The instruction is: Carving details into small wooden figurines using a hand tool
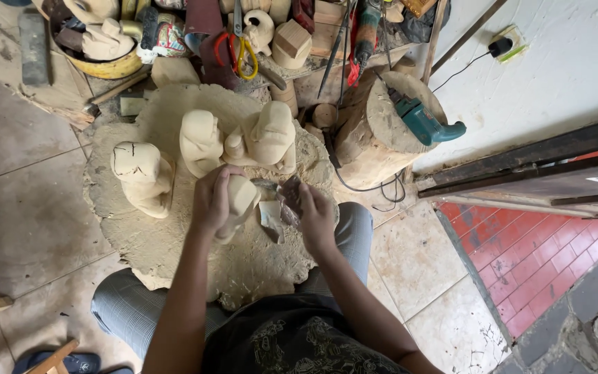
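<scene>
L hand (pixel 210 201) fingers wrapped round pale wood carving (pixel 240 201), upright on stump slab (pixel 174 242). R hand (pixel 313 215) fingers pinch sandpaper piece (pixel 289 201) (reddish-brown) just right of carving. Three more carvings (pixel 202 142) beyond fingers.

Pale floor tiles (pixel 15 208) seen left; white wall (pixel 562 69) fitted with socket (pixel 505 43) (plug inserted); red tiles (pixel 520 270) laid right.
</scene>
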